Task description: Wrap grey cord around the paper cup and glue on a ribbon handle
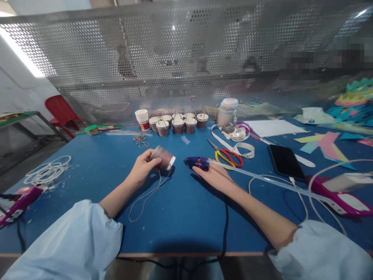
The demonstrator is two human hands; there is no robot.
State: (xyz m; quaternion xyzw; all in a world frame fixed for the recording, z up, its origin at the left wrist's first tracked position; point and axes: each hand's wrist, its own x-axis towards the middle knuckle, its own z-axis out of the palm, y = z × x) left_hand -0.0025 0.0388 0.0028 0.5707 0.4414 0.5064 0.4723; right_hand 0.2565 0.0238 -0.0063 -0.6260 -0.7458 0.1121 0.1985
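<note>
My left hand (143, 168) is closed round a paper cup (163, 156) wrapped in brown cord, held on its side just above the blue table (175, 210). A loose end of grey cord (145, 200) trails from the cup toward me. My right hand (214, 174) grips a blue glue gun (196, 162) lying low on the table, nozzle pointing left at the cup, a small gap between them. A long clear glue stick (262, 178) sticks out behind the gun to the right.
Several cord-wrapped cups (177, 123) and a stack of white cups (142, 118) stand at the back. Scissors (229, 155), white ribbon (243, 149), a black phone (285, 161), cables, coloured paper scraps (329, 143) and a pink device (340, 198) lie right. White cord loops (48, 170) lie left.
</note>
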